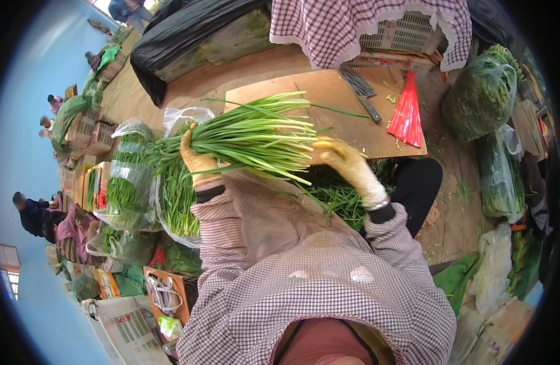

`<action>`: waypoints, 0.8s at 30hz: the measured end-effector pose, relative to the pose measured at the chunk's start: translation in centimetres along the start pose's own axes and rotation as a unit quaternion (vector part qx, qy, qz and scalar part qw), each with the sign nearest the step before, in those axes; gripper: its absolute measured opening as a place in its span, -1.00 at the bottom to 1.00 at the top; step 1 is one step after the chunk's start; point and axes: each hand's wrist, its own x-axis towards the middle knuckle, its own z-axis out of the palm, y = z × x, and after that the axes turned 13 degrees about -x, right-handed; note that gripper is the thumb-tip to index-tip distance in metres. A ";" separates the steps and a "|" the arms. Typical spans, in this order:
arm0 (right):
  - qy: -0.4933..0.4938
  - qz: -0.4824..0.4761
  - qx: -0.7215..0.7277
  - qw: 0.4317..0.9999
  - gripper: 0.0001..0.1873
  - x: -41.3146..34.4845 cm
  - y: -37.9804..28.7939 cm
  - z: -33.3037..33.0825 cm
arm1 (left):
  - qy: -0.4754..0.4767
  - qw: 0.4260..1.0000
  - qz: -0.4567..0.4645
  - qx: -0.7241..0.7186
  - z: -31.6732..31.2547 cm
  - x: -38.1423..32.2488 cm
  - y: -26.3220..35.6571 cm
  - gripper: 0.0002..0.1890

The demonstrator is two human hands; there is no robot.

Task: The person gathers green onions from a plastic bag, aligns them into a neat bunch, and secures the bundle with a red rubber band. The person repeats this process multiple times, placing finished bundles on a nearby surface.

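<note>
My left hand, in a yellowish glove, grips a thick bunch of long green stalks that look like garlic chives. Their pale ends point right, over the edge of a wooden board. At those ends is my gloved right hand, blurred, its fingertips close to or against the stalks; whether it pinches any cannot be told. A cleaver with a dark handle lies on the board. Beside it is a fan of shiny red ties. Loose greens fill the space below the board, before my lap.
Plastic bags of greens stand at left, an open one by my left forearm. Stuffed bags line the right side. A checked cloth drapes over crates ahead. Other people sit farther off at left.
</note>
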 end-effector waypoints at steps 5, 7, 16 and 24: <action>0.066 0.191 0.429 0.881 -0.68 2.5 -1.9 5.0 | -0.029 0.999 -0.026 0.022 2.1 -1.5 -2.1 -0.70; 0.096 0.207 0.453 0.862 -0.68 2.3 -1.6 5.9 | -0.004 0.999 -0.012 0.037 2.4 -1.7 -2.3 -0.69; 0.188 0.030 0.385 0.903 -0.71 1.3 -0.8 0.8 | 0.015 0.999 0.019 0.034 1.4 -1.2 -2.0 -0.64; -0.085 0.106 0.331 0.934 -0.59 0.6 0.7 2.3 | 0.018 1.000 0.011 0.005 1.5 -0.7 -1.8 -0.69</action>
